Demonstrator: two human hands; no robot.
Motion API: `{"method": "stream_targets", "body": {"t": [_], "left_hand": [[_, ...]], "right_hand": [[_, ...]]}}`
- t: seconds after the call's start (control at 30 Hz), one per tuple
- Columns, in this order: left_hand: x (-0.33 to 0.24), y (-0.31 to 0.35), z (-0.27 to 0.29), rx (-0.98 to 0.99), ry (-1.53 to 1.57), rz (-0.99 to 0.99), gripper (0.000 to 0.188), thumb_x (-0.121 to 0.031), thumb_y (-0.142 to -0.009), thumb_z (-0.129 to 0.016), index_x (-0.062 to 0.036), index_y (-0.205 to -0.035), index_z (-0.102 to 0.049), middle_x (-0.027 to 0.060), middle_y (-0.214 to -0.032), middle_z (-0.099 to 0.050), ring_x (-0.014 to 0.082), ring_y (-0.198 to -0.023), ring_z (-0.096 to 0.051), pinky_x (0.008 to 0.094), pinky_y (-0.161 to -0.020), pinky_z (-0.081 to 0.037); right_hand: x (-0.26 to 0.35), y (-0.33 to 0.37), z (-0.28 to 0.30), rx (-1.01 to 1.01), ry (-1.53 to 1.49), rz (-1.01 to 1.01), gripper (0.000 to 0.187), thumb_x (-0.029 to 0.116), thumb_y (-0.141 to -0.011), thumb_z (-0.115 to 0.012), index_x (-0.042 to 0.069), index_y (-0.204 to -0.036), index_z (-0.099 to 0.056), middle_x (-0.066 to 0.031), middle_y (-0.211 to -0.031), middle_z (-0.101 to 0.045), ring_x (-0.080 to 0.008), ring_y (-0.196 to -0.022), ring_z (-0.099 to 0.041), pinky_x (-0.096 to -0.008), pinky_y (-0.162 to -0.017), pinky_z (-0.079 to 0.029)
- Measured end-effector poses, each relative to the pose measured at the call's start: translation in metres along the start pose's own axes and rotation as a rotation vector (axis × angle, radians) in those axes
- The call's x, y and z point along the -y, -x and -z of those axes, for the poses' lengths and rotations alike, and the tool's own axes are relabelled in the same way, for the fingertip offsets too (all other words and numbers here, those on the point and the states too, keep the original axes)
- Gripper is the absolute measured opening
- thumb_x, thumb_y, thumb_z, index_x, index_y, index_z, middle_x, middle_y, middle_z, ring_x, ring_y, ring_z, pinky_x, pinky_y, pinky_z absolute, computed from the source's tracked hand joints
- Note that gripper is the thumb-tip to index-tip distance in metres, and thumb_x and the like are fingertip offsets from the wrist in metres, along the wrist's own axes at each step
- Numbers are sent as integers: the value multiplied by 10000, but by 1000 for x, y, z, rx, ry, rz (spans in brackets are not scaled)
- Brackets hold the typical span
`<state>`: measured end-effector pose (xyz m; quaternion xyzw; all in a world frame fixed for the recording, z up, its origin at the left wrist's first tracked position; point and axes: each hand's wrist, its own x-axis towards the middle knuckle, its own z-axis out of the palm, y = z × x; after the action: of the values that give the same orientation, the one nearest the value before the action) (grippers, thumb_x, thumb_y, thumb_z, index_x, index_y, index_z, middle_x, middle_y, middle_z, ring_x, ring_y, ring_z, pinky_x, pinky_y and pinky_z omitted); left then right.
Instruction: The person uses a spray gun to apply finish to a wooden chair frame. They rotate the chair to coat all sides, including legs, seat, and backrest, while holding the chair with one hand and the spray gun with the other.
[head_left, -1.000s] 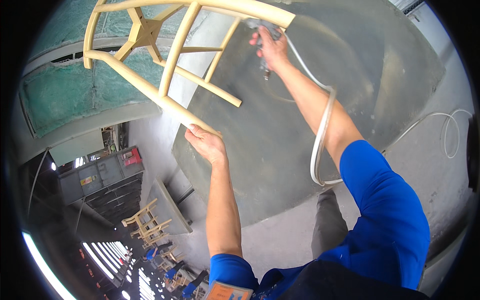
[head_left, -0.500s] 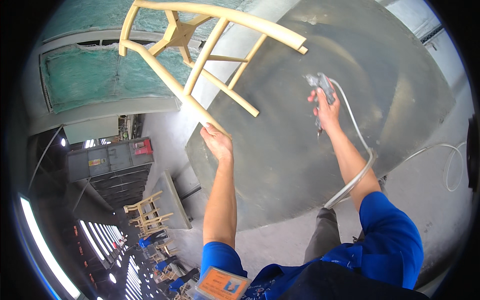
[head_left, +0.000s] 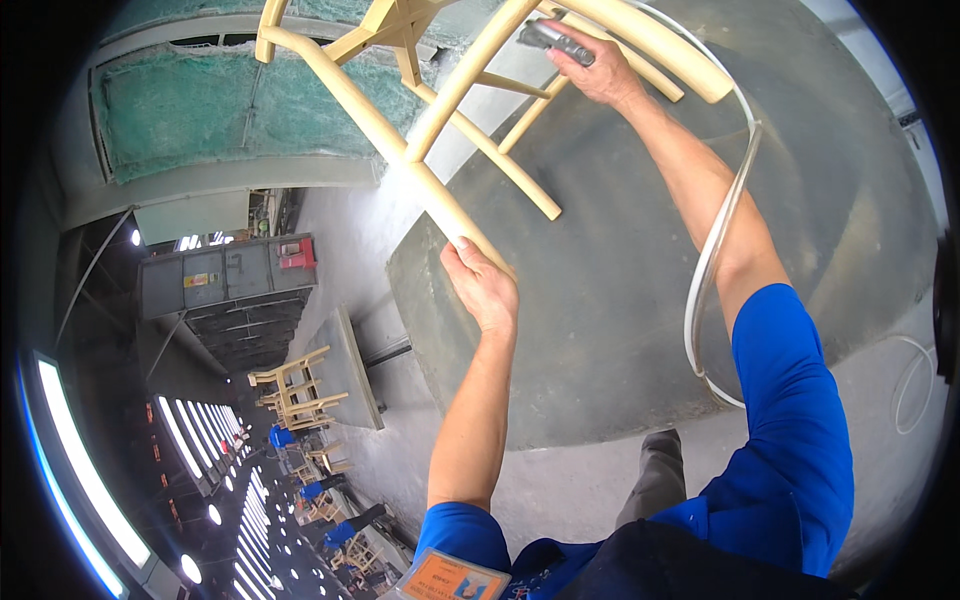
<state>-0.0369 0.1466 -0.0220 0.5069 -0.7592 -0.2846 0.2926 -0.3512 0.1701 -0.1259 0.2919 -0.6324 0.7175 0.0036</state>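
Observation:
A pale wooden chair frame (head_left: 375,125) lies tipped over at the top of the view, its upper part cut off by the edge. My left hand (head_left: 487,293) is closed around the near end of one of its long round legs. In my right hand (head_left: 607,75) is a grey spray gun (head_left: 562,42), gripped by its body and held among the upper bars; I cannot tell whether it touches the wood. A whitish hose (head_left: 722,215) arcs past the top of my hand, then hangs down beside my right forearm.
Below the chair spreads a broad grey tabletop (head_left: 600,330). Green filter panels (head_left: 200,130) line the far left wall. A grey metal cabinet (head_left: 225,275) stands left, with more wooden chairs (head_left: 297,388) and people in blue beyond. Loose hose (head_left: 912,385) coils at right.
My right hand has swung up and left with the spray gun, from over the bare tabletop to the chair's bars. The chair and my left hand appear shifted slightly right, the view having moved too.

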Motion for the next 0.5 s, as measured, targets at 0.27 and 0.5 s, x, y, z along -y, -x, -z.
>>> {"method": "stream_targets", "body": {"t": [0.27, 0.5], "left_hand": [[-2, 6, 2, 50, 49, 43, 521, -481, -1130, -321, -14, -1308, -468, 129, -949, -574, 212, -669, -605, 366, -557, -538], [-5, 7, 3, 54, 26, 9, 515, -477, -1132, -308, -18, -1296, -473, 129, -903, -573, 222, -618, -605, 370, -556, -546]], "right_hand": [[13, -15, 14, 351, -205, -95, 474, 255, -993, -686, 264, -1462, -613, 3, -881, -691, -106, -731, -607, -303, -745, -543], [4, -2, 21, 320, -254, -37, 478, 249, -988, -689, 227, -1460, -614, 1, -903, -706, -105, -733, -624, -292, -749, -539]]}}
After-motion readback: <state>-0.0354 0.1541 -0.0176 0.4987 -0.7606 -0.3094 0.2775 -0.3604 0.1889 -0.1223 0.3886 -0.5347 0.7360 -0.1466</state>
